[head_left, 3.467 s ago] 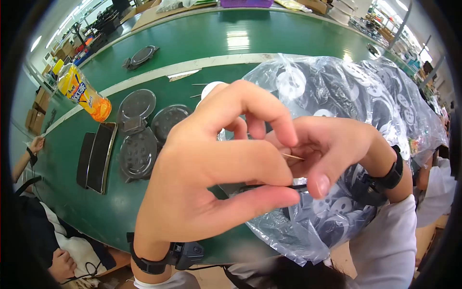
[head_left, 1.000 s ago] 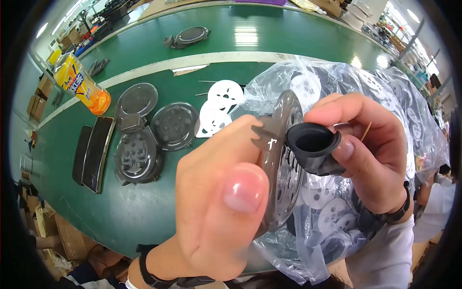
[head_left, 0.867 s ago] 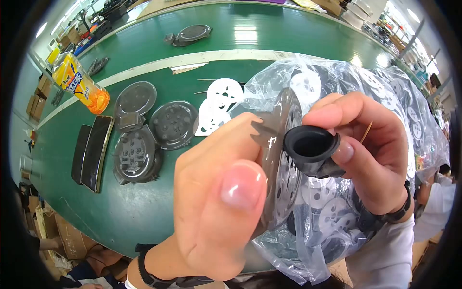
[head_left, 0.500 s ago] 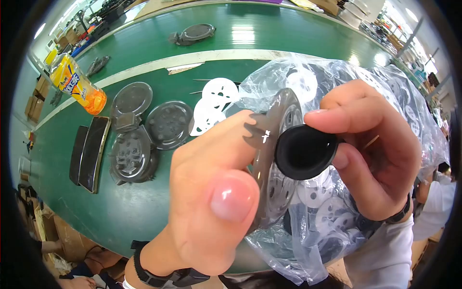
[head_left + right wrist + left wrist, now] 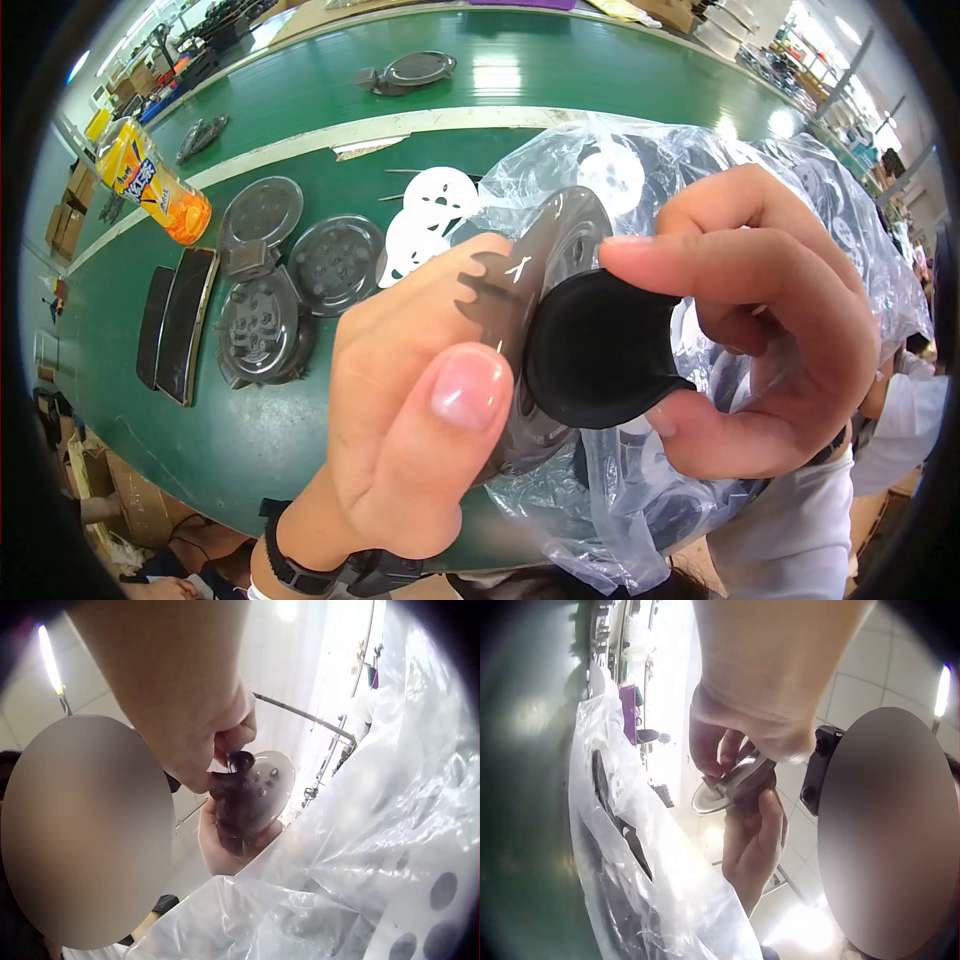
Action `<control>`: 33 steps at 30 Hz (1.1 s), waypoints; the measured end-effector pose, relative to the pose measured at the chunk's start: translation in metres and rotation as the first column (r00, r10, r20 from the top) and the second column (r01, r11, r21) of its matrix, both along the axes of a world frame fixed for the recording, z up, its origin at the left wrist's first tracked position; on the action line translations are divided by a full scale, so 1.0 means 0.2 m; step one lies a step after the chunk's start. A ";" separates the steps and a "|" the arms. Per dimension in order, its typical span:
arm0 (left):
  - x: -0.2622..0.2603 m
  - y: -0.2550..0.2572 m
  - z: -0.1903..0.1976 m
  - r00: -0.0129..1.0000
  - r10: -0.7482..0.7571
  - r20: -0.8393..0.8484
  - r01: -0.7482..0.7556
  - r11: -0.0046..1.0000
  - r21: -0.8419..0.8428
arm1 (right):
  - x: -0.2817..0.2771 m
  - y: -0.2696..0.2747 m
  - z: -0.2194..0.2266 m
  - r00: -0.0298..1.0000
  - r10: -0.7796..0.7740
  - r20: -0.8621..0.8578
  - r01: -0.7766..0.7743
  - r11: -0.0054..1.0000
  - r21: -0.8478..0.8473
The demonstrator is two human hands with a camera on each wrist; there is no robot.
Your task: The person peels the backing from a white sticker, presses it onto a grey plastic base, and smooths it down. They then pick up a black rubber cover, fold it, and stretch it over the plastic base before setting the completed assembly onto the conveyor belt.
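Note:
My left hand grips a round, translucent grey plastic cover by its edge, thumb toward the camera. A small white mark shows near the cover's notched tab. With thumb and fingers, my right hand pinches a soft black rubber cup right at the cover's inner face. The cup's wide mouth overlaps much of that face in the head view. From the right wrist view, the cover shows small holes and raised spots, and the black rubber sits at its near rim.
A clear plastic bag of white perforated discs lies under and beyond the hands. Several grey covers, white discs, two dark phone-like slabs and an orange drink bottle lie on the green table. Another cover lies farther back.
The black rubber cup has come closer to the camera and turned, its mouth shifting left over the cover. My right hand's fingers have spread around it. The toothpick seen earlier is now out of sight.

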State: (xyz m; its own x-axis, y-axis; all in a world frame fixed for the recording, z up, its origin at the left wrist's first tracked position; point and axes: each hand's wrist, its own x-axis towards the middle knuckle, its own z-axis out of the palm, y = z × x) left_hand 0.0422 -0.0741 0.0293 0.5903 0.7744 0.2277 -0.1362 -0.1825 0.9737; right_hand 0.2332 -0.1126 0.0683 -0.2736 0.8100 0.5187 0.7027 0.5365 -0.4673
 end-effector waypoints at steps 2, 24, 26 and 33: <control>0.00 0.01 0.00 1.000 -0.004 0.011 0.004 1.000 0.004 | 0.00 -0.01 0.00 1.000 -0.013 -0.010 0.013 1.000 0.007; 0.05 0.02 -0.02 0.990 -0.056 0.128 0.051 0.998 0.040 | -0.09 -0.02 0.01 0.990 -0.143 0.014 0.142 0.990 0.017; 0.03 0.00 -0.03 0.988 -0.060 0.139 0.055 0.998 0.041 | -0.10 -0.02 0.01 0.987 -0.160 0.024 0.159 0.987 0.019; 0.02 0.00 -0.04 0.985 -0.063 0.161 0.059 0.998 0.025 | -0.10 -0.03 0.00 0.981 -0.184 0.057 0.182 0.982 0.048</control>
